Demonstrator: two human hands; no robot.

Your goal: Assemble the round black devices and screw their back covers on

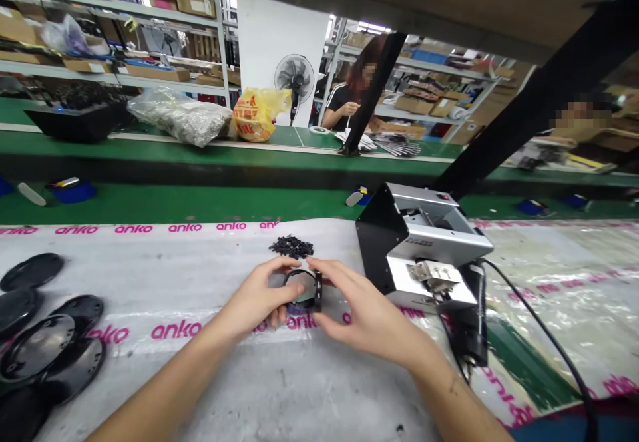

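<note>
A small round black housing (318,290) with a grey disc inside is between my two hands, just above the covered bench. My left hand (267,292) holds its left side, with the thumb across the grey face and the fingers curled behind and below. On its right, my right hand (357,305) spans the dark edge, index finger at the top and thumb at the bottom. The fingers partly hide the housing. A heap of small black pieces (293,247) lies right behind it.
Several round black covers (40,345) lie at the left. A silver and black machine (424,242) stands at the right, with a black electric screwdriver (474,322) and a cable beside it. A green conveyor (224,199) runs behind; a person (344,106) sits beyond.
</note>
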